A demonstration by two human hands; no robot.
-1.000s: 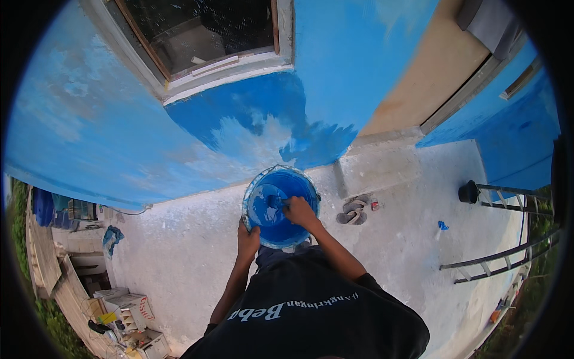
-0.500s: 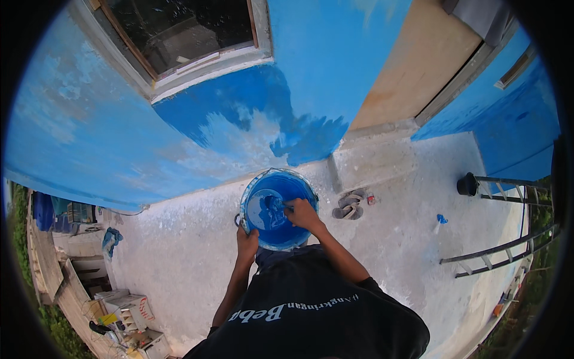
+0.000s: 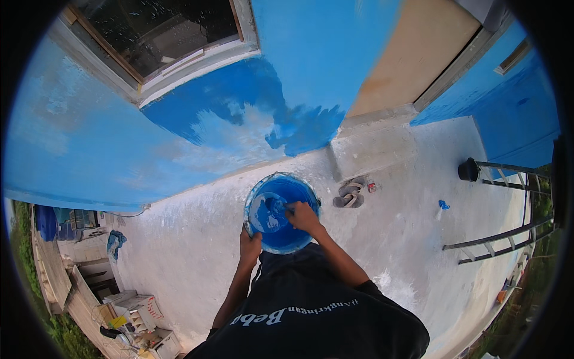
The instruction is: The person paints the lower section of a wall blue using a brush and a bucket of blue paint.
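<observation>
Blue bucket point(image 3: 308, 192): We find it directly in front of the person's body, its mouth facing us, below the foot of the wall in our view; whether it stands on the ground or is held up, we cannot tell.
Left hand point(image 3: 251, 244): We see its fingers closed on the near-left rim, steadying the bucket; the fingertips on the outer side are hidden from us.
Right hand point(image 3: 305, 218): Its fingers curl tight, inside the bucket, around the handle of what looks like a paint-coated brush point(image 3: 278, 207).
Paint point(image 3: 260, 216): We see a glossy blue pool toward the bucket's left side, the brush end touching it.
Wall point(image 3: 323, 54): A ragged dark blue patch point(image 3: 233, 90) spreads beneath the window point(image 3: 173, 36), beside paler, streaky areas.
Ground point(image 3: 191, 239): Sandals point(image 3: 349, 196) lie to the bucket's right; farther off we see a ladder point(image 3: 478, 242) and a small black pail point(image 3: 468, 170).
Spill risk: With the paint pooled to one side, we judge that a slack left grip or a hard push of the brush could tip the bucket onto the ground or the sandals.
Slip risk: Wet paint creeping up the handle could loosen the right hand's hold and drop the brush in.
</observation>
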